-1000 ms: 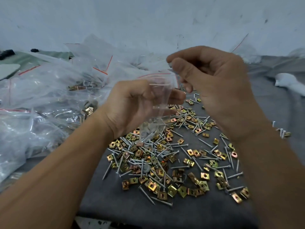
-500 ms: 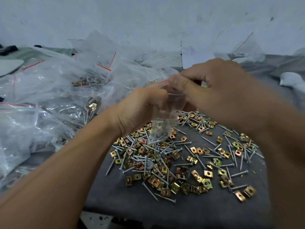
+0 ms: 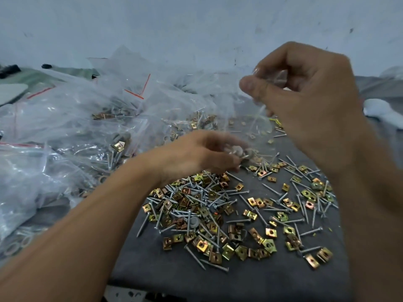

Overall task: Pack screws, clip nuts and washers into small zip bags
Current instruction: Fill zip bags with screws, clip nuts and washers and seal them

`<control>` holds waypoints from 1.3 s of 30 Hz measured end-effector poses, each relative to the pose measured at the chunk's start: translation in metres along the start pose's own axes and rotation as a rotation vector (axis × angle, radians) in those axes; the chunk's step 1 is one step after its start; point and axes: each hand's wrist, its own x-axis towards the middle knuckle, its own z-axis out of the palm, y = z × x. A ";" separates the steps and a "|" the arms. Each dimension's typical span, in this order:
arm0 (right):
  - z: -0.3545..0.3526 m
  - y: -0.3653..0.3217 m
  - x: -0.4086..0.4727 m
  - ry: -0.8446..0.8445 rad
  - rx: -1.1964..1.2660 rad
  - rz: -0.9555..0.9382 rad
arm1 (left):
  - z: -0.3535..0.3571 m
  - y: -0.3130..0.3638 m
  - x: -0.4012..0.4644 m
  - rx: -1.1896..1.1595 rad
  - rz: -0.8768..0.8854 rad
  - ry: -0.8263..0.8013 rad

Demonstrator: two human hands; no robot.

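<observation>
My right hand (image 3: 305, 99) is raised and pinches the top edge of a small clear zip bag (image 3: 259, 118), which hangs down to the left. My left hand (image 3: 196, 153), blurred, curls its fingers round the bag's lower end, where pale washers and screws (image 3: 237, 151) show through the plastic. Below both hands, a loose heap of silver screws and gold clip nuts (image 3: 207, 210) is spread over a dark grey cloth (image 3: 239, 280).
A big pile of clear zip bags with hardware inside and red seal strips (image 3: 76, 127) fills the left side. A white object (image 3: 383, 112) lies at the far right. A pale wall stands behind. The cloth's front edge runs along the bottom.
My right hand has lifted up and to the right with the bag's top. My left hand has dropped from the bag's mouth to its lower end.
</observation>
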 end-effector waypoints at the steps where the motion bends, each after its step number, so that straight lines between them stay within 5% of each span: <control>1: -0.001 0.000 0.000 0.021 0.003 -0.005 | 0.002 -0.002 0.001 -0.004 -0.018 -0.015; 9: -0.023 0.015 0.004 0.261 0.272 0.105 | 0.007 0.007 -0.002 -0.334 0.009 -0.100; 16: -0.016 0.036 0.004 0.083 0.499 0.414 | 0.013 0.013 -0.003 -0.438 0.052 -0.194; 24: -0.016 0.037 0.005 0.080 0.611 0.364 | 0.016 0.014 -0.001 -0.648 0.006 -0.213; 39: -0.011 0.045 0.002 0.094 0.724 0.344 | 0.010 0.012 0.000 -0.520 0.092 0.059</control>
